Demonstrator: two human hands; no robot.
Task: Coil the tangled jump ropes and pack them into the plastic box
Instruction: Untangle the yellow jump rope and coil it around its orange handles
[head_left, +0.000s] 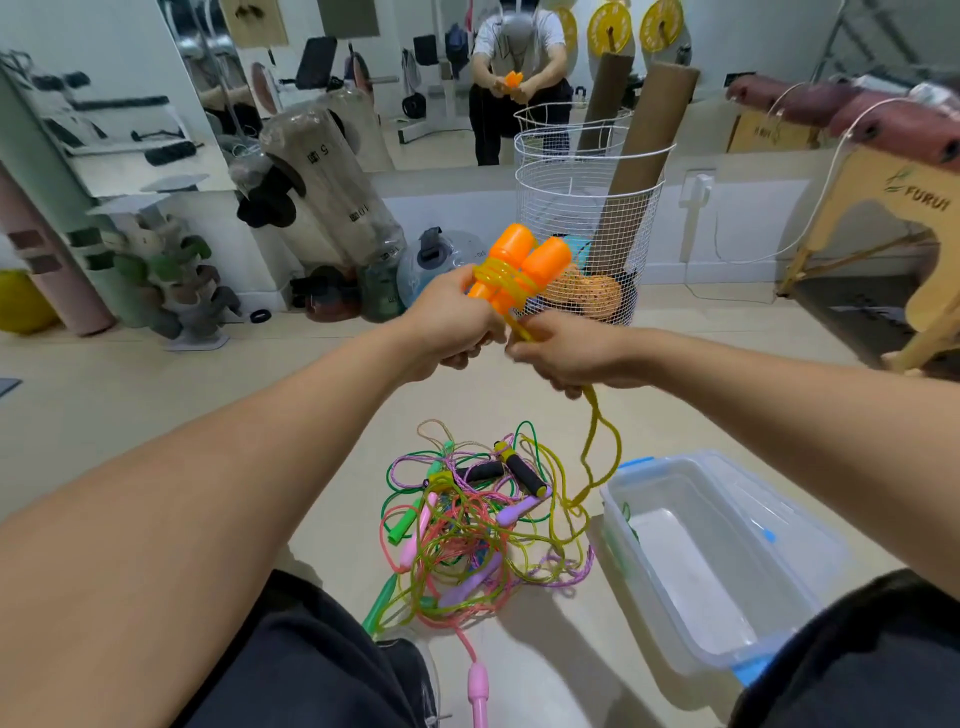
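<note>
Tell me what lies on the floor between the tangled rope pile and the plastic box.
Head view: mostly bare floor. Only yellow rope, hanging from the right hand, trails down between the pile and plastic box.

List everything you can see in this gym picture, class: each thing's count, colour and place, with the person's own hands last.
orange handles: two, orange, held up, bound with yellow cord
yellow cord: one, yellow, hanging from right hand to floor
tangled ropes: several, green, pink, purple, yellow, piled on floor
black handles: two, black, on the pile
plastic box: one, clear with blue clips, floor right of pile
wire basket: one, white, by the mirror
left hand: grips the handles
right hand: pinches the cord
</note>
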